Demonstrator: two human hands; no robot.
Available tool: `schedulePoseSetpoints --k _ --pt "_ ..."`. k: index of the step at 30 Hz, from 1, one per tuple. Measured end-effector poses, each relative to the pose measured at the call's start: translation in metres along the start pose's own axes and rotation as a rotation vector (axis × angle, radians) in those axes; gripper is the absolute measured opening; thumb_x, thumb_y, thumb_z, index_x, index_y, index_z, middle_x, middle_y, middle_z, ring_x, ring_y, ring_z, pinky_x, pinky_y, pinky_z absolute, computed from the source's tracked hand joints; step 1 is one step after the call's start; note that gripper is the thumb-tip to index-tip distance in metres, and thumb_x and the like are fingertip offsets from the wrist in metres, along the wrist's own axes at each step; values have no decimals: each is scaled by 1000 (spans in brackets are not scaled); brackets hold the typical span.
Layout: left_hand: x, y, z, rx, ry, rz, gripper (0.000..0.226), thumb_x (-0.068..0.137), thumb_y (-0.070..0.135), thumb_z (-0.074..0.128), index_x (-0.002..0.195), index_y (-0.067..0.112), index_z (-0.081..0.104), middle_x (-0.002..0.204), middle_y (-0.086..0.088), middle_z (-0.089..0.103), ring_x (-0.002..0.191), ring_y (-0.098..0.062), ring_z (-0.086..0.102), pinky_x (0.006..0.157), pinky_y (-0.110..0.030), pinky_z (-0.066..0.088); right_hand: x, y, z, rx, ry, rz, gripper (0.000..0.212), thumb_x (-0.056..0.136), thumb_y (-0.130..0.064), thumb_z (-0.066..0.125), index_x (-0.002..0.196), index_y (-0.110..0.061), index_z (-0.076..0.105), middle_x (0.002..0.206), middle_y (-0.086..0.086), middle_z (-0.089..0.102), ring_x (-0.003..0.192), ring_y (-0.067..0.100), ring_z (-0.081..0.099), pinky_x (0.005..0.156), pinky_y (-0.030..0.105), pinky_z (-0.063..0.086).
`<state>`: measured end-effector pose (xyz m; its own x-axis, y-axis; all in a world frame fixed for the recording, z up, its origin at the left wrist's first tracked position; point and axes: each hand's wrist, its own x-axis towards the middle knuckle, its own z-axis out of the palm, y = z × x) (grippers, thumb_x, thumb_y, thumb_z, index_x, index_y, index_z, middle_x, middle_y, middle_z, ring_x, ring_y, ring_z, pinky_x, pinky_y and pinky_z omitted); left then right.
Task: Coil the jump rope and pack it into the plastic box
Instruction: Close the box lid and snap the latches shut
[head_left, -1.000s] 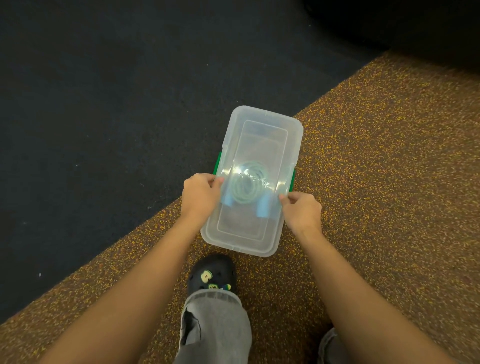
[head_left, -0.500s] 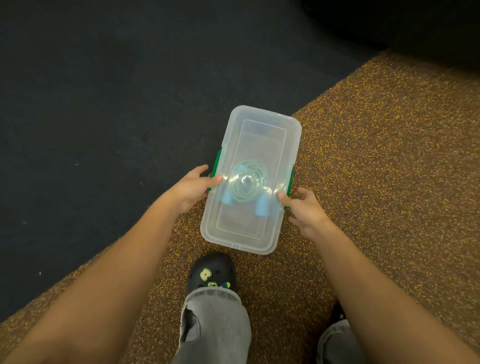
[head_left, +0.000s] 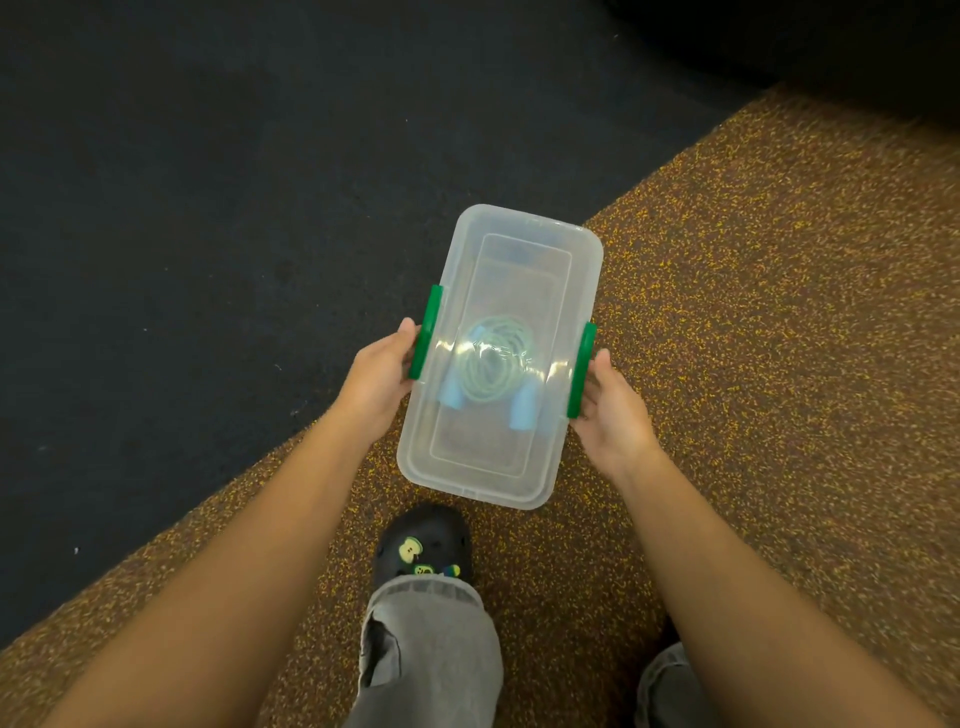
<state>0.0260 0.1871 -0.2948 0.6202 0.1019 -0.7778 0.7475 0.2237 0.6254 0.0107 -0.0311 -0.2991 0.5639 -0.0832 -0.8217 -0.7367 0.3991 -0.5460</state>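
Jump rope (head_left: 493, 364) lies coiled under the plastic box (head_left: 519, 249) lid; left hand (head_left: 376, 376) and right hand (head_left: 613, 410), each grip half-open against a green latch (head_left: 426, 332), should press both evenly until they snap.

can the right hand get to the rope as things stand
Probably not directly: the jump rope lies coiled under the closed clear lid, and the right hand is outside at the green latch.
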Motion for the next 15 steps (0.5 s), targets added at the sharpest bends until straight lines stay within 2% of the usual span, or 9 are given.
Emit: schedulePoseSetpoints --k 3,7,12,15 --pt "9 8 -7 -64 -31 -76 21 95 23 49 105 12 62 98 -2 67 94 -15 62 79 -29 51 5 -6 -9 12 -61 71 32 96 -24 43 123 -9 54 120 11 64 110 23 62 91 40 52" --pt "12 15 -9 38 -64 -73 25 92 13 52 114 6 61 101 -2 67 93 -16 63 75 -28 52 4 -16 -14 -62 -118 99 27 94 -11 47 119 -7 55 112 8 66 100 19 64 79 32 54" --pt "17 16 -13 54 -91 -66 30 90 10 55 119 3 59 102 -4 67 89 -15 64 71 -24 56 7 -22 -19 -102 -197 126 25 94 -12 46 115 -8 59 116 9 66 106 21 64 89 38 54" --pt "17 17 -13 66 -71 -59 29 87 8 58 115 2 61 98 -4 68 83 -12 66 65 -22 58 5 -24 -16 -175 -145 85 25 90 -5 50 115 -4 58 108 7 68 96 19 67 73 30 60"
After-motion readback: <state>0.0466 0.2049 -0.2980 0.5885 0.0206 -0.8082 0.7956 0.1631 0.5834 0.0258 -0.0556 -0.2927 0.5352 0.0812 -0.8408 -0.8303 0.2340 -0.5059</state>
